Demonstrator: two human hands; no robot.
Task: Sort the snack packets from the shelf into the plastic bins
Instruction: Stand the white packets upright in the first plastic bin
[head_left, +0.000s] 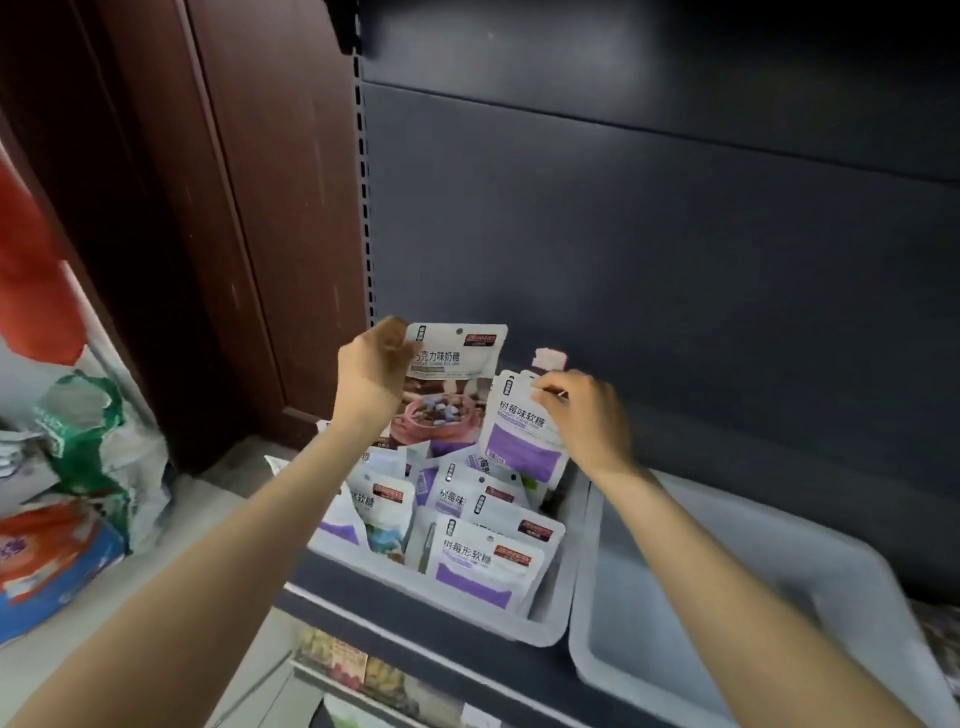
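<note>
Sorting judged partly done. Choc-milk packet is pinched at its top corner by left hand; purple packet gripped at top by right hand. Below both hands, left bin holds approx. a dozen packets; right bin, beside right hand, appears empty.

Purple-and-white packets, pale grey bins

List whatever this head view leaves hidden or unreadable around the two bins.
- Lower packets in the left grey plastic bin: covered by packets above.
- Right grey plastic bin: right arm and frame edge cut off its near corner.
- Small pink-white item behind the right hand: too blurred to identify.
</note>
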